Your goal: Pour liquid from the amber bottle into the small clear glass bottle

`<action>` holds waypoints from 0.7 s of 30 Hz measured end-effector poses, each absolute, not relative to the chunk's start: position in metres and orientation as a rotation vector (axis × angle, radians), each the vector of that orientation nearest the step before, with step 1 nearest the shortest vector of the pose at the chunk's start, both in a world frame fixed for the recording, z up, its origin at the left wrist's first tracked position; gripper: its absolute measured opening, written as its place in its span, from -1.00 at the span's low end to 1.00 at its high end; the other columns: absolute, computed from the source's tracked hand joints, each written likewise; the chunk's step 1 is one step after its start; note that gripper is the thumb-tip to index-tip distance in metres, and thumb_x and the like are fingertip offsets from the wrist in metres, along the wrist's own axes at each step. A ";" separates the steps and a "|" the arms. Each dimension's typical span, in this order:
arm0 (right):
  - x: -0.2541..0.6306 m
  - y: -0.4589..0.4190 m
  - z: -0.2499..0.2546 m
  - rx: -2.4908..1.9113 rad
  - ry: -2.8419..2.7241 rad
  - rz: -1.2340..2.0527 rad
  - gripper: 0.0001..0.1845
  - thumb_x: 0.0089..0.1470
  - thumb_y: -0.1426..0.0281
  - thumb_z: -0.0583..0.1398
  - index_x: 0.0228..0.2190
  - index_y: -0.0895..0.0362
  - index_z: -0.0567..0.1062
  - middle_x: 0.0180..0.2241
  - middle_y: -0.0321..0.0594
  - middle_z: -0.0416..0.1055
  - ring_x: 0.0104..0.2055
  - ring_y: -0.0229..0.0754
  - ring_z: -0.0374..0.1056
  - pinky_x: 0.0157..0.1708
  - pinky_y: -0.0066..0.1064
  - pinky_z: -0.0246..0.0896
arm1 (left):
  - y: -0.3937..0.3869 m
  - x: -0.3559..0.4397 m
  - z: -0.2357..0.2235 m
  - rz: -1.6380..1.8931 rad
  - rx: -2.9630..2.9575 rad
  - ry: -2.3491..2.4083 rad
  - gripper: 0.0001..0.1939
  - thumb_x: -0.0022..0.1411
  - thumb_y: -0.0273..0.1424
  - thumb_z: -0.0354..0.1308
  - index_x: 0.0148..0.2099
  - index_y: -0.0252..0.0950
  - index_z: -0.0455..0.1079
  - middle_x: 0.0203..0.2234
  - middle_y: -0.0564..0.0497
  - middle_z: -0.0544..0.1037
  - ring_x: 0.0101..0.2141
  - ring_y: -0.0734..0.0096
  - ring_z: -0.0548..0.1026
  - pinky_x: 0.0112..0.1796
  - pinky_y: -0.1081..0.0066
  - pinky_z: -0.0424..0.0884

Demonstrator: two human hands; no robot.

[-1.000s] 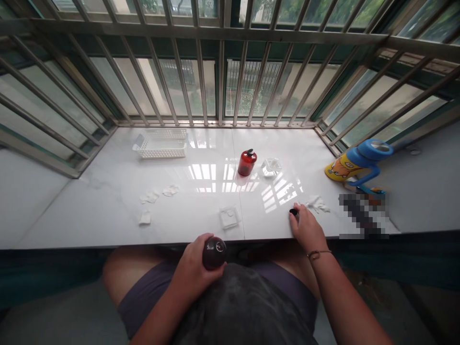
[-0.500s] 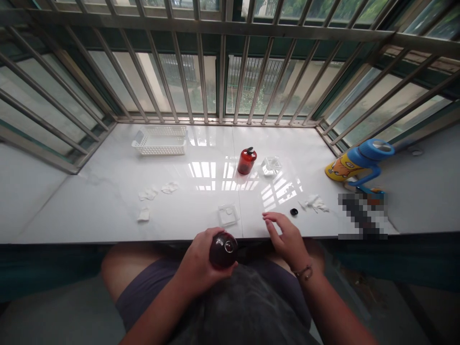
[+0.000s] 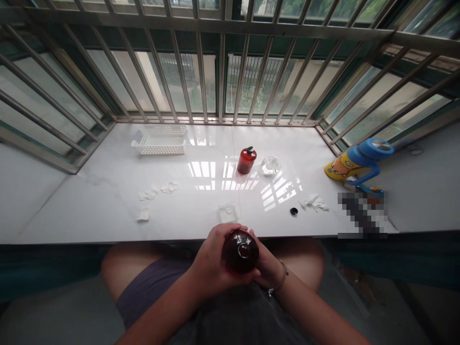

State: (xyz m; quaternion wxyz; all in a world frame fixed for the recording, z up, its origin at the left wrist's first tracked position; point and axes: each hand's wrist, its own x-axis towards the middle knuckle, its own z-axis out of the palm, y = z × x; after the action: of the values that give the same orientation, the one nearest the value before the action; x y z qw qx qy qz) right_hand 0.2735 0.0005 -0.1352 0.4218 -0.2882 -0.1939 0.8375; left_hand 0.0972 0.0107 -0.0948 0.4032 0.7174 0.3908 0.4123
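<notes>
A dark red, rounded bottle (image 3: 239, 258) with a ring-shaped opening on top is held over my lap, just off the table's front edge. My left hand (image 3: 212, 258) wraps around its left side. On the other side, my right hand (image 3: 268, 263) closes against the bottle, its fingers partly hidden behind it. Just beyond the hands lies a small clear square dish (image 3: 228, 212). A round black cap (image 3: 293, 211) rests to the right on the tabletop.
Farther back stand a red bottle with a black top (image 3: 246, 161) and a clear box (image 3: 270, 166). A white basket (image 3: 160, 141) sits back left. Crumpled tissues (image 3: 316, 203) lie right, white scraps (image 3: 143, 214) left. A blue-yellow flask (image 3: 355, 160) stands far right. Window bars (image 3: 223, 76) enclose the table.
My right hand has moved left from above the table and now grips the bottle too. The bottle has shifted slightly right and looks larger, with my left hand still on it.
</notes>
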 end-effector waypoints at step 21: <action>0.267 0.001 -0.140 -0.649 -0.344 2.122 -0.40 0.31 -0.13 0.32 0.13 0.03 0.63 0.21 -0.14 0.56 0.34 -0.02 0.38 0.44 -0.14 0.12 | 0.014 0.095 -0.103 1.129 1.969 0.976 0.04 0.25 -0.22 0.54 0.55 -0.02 -0.03 0.35 -0.27 0.42 0.33 -0.12 0.44 0.34 -0.15 0.43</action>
State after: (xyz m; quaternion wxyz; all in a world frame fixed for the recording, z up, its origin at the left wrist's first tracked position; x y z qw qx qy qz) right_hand 0.2666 0.0007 -0.1404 0.4332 -0.2606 -0.1381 0.8517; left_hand 0.0953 0.0136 -0.1026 0.3291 0.7526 0.3731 0.4314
